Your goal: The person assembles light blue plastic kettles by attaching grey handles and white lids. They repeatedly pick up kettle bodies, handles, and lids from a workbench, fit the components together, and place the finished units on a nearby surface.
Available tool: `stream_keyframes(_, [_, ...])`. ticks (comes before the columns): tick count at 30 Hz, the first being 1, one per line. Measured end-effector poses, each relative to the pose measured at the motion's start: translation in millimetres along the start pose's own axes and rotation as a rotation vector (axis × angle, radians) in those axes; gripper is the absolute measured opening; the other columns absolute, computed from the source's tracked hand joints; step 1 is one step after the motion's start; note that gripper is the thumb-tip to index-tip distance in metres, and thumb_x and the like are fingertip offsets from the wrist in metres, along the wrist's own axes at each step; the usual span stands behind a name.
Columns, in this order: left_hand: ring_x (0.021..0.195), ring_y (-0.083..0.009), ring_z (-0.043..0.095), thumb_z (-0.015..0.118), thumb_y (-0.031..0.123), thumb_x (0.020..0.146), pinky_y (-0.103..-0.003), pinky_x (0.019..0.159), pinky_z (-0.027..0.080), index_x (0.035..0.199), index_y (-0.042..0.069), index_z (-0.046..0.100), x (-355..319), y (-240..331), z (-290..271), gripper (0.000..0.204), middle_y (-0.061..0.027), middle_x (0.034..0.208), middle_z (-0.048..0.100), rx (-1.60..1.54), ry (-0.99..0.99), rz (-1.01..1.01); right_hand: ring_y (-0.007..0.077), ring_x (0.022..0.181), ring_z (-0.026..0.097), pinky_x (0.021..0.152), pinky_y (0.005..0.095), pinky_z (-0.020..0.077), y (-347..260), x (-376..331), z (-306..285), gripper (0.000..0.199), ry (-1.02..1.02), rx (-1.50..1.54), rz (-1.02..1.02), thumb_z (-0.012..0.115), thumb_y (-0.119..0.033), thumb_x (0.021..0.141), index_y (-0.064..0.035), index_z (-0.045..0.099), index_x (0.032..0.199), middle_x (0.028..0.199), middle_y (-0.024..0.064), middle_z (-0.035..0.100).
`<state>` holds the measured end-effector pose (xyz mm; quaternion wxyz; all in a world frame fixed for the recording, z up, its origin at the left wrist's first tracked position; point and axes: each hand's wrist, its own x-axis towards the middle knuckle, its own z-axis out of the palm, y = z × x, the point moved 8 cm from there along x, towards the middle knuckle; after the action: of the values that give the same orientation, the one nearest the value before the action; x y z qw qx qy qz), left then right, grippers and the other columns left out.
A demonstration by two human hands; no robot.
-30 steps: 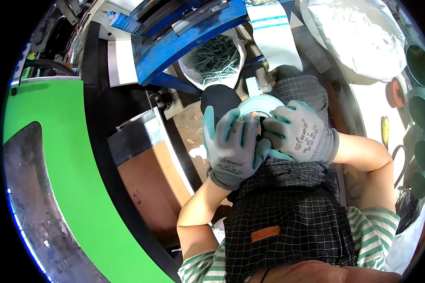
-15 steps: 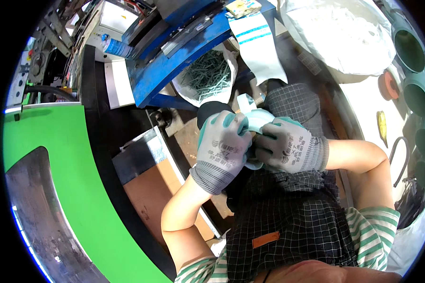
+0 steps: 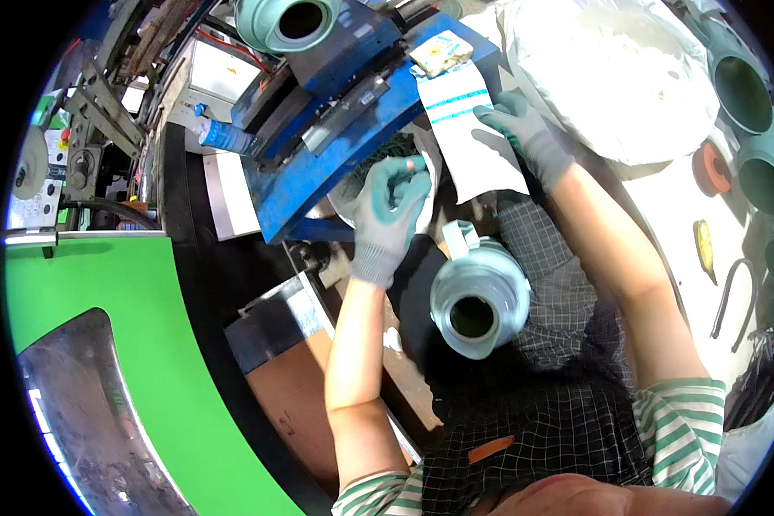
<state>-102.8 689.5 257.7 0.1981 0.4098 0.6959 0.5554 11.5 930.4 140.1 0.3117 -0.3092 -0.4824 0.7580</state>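
A pale blue-green plastic jug-like part (image 3: 512, 279), with a handle at its far side and a dark round opening, rests on my lap with neither hand on it. My left hand (image 3: 391, 211), in a grey and teal glove, is over the sack of green strips (image 3: 365, 175). Its fingers are curled closed, and I cannot make out what they hold, if anything. My right hand (image 3: 523, 133), gloved alike, has its fingers stretched out over the edge of a white plastic bag (image 3: 469, 150) with blue stripes, which hangs from the blue bench.
Ahead stands a blue metal bench (image 3: 318, 163), with a similar green part (image 3: 262, 26) above it. A large white sack (image 3: 615, 95) sits far right, beside several green cylinders (image 3: 742, 93). A green machine panel (image 3: 138, 344) fills the left side. A yellow-handled tool (image 3: 704, 245) lies right.
Both hands have let go of the blue-green part, which now sits on my lap. My left hand moved up toward the strips, my right hand up and right to the white bag.
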Motion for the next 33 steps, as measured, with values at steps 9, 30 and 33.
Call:
stream_keyframes(9, [0.098, -0.0172, 0.073, 0.086, 0.007, 0.085, -0.031, 0.083, 0.060, 0.137, 0.000, 0.058, 121, -101, 41, 0.060, -0.0112, 0.110, 0.075, -0.003, 0.050, -0.130, 0.0113, 0.075, 0.064, 0.068, 0.0229, 0.0520, 33, 34, 13, 0.028, -0.026, 0.221, 0.161, 0.069, 0.001, 0.092, -0.0025, 0.065, 0.120, 0.092, 0.0064, 0.071])
stream_keyframes(30, [0.075, -0.0103, 0.063, 0.077, 0.010, 0.095, -0.026, 0.068, 0.052, 0.096, 0.000, 0.073, -147, -76, 7, 0.010, -0.0012, 0.084, 0.068, -0.290, 0.452, -0.383, 0.0090, 0.064, 0.068, 0.061, 0.0224, 0.0569, -12, -249, -65, 0.049, -0.439, -0.184, 0.495, 0.054, -0.029, 0.110, 0.0030, 0.052, 0.147, 0.084, 0.0076, 0.074])
stream_keyframes(33, [0.082, -0.0136, 0.070, 0.077, 0.009, 0.093, -0.029, 0.077, 0.057, 0.099, 0.003, 0.075, -156, -10, 57, 0.009, -0.0044, 0.090, 0.074, -0.265, 0.349, -0.154, 0.0202, 0.112, 0.071, 0.094, 0.0349, 0.0595, -5, -306, -84, 0.074, -0.563, -0.066, 0.667, 0.052, -0.050, 0.110, -0.0025, 0.033, 0.163, 0.130, 0.0195, 0.068])
